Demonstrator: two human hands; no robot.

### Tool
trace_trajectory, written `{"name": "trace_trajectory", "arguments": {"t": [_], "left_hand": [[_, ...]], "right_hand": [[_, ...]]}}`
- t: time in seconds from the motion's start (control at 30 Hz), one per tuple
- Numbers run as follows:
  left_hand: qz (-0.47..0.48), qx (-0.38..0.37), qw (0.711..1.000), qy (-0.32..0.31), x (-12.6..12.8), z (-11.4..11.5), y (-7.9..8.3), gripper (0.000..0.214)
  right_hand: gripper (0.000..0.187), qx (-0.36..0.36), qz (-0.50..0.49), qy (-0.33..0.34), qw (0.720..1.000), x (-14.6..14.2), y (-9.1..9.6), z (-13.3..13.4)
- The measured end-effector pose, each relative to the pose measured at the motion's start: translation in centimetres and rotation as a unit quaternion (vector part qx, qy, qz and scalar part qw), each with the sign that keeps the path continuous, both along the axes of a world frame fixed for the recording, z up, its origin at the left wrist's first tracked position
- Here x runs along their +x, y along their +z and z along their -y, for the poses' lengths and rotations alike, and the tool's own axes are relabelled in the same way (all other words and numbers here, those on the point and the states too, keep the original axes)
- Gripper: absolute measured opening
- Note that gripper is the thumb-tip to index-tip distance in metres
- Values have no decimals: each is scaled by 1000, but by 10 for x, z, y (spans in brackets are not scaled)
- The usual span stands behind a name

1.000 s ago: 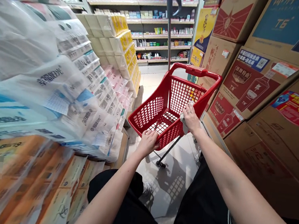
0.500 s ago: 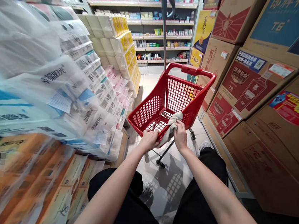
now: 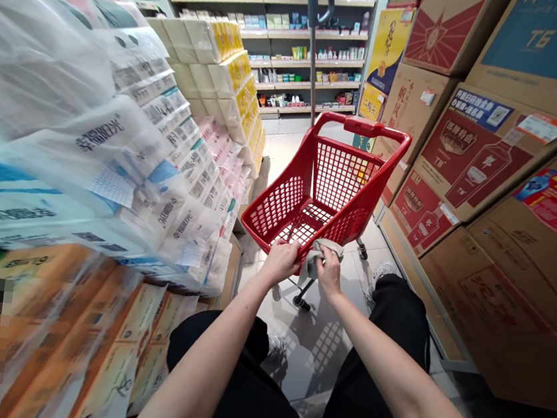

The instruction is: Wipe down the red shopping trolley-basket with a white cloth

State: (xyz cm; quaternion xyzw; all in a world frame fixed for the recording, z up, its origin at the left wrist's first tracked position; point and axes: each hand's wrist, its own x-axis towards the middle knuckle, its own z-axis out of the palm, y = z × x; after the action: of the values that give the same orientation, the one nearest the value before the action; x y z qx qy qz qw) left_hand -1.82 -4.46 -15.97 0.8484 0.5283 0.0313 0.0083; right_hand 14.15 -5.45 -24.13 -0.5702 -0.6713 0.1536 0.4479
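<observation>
A red shopping cart (image 3: 350, 151) with a lattice basket stands before me on thin metal legs with wheels. My left hand (image 3: 281, 261) is closed around the near rim of its basket. In my right hand (image 3: 329, 273) is a greyish cleaning cloth (image 3: 317, 254), bunched up and pressed against the outer side of the basket near the front corner. The fingers of that hand are closed on the cloth, and part of the cloth hangs below them. The basket's inside shows its slatted bottom.
Wrapped tissue packs (image 3: 161, 175) are stacked high on my left, with orange packs (image 3: 64, 325) below. Cardboard cartons (image 3: 476, 151) rise on the right. Behind the cart stand shelves (image 3: 278, 34) of small boxes and a grey pole (image 3: 312, 52). Tiled floor (image 3: 280, 149) runs between.
My right hand has moved the cloth from the basket's upper rim down along its outer side. The left hand keeps its grip on the rim. The view has shifted slightly.
</observation>
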Motion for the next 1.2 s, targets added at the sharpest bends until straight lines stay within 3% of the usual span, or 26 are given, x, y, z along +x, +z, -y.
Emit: {"name": "trace_trajectory", "arguments": {"t": [0.2, 0.43, 0.63, 0.83, 0.97, 1.13, 1.2], "left_hand": [[5, -7, 1000, 10, 2, 0, -2, 24], [-10, -10, 1000, 6, -4, -6, -2, 27], [-1, -8, 1000, 13, -7, -9, -3, 23], [-4, -20, 1000, 22, -11, -13, 2, 24], [-10, -17, 1000, 17, -10, -14, 1, 27], [-20, -18, 999, 21, -8, -12, 0, 26], [-23, -22, 999, 24, -9, -12, 1, 26]], "right_hand": [[39, 6, 49, 13, 999, -7, -5, 3], [35, -26, 94, 73, 993, 2, 8, -12], [37, 8, 47, 106, 993, 15, 6, -7], [39, -7, -2, 62, 998, 36, -10, -4], [41, 18, 10, 97, 995, 26, -5, -19], [34, 10, 8, 60, 998, 6, -1, -33], [34, 14, 5, 78, 997, 9, -1, -31]]}}
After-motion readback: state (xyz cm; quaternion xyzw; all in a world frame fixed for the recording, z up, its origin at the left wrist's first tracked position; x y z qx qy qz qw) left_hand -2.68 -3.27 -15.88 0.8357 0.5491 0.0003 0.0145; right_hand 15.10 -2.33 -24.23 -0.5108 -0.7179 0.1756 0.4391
